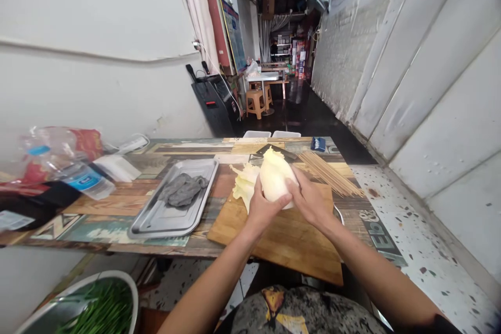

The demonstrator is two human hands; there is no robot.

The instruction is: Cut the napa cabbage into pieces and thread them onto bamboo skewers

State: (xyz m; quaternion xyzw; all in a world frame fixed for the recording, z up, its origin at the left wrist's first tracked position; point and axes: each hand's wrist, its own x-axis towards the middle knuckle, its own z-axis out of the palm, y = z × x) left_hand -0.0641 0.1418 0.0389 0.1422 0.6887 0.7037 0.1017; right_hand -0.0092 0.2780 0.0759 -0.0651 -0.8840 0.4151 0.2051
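A pale napa cabbage (275, 175) with a yellow leafy tip is held above the wooden cutting board (285, 242). My left hand (264, 203) grips its left side and base, thumb across the front. On the other side my right hand (307, 195) is wrapped round it, its thumb close to the left one. Loose cabbage leaves (245, 183) lie at the board's far left, just beside my left hand. A dark flat blade, perhaps a cleaver (287, 153), shows partly behind the cabbage.
Thin wooden skewers (332, 173) lie right of the board. Left stands a metal tray (141, 224) with a grey cloth (183, 190), then a water bottle (84, 177). Below the table edge, a bowl (135, 292) holds green stalks (97, 305). A small blue packet (318, 144) sits at the far edge.
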